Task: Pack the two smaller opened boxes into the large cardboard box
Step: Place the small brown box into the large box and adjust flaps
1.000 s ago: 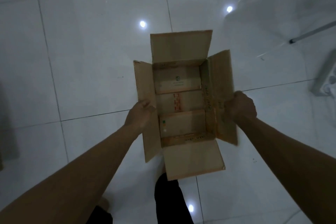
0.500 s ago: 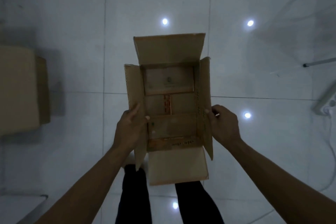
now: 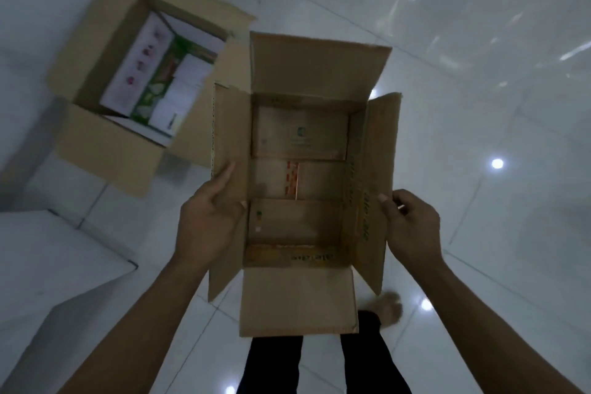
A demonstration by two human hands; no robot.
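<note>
I carry a brown cardboard box point(image 3: 300, 176) in the air at the middle of the view, all its flaps open and its inside empty. My left hand point(image 3: 209, 217) grips its left flap and wall. My right hand point(image 3: 407, 224) pinches the edge of its right flap. On the white floor at the upper left sits the large cardboard box point(image 3: 105, 150), open, with a white and green opened box point(image 3: 163, 80) lying inside it.
White glossy floor tiles point(image 3: 495, 105) spread all around. Pale furniture edges point(image 3: 48, 265) stand at the left. My legs in dark trousers point(image 3: 319, 361) and a bare foot point(image 3: 388, 307) show below the carried box.
The view has turned left, bringing the large open box with its contents into sight at the upper left. Both hands keep hold of the carried box, now closer to it.
</note>
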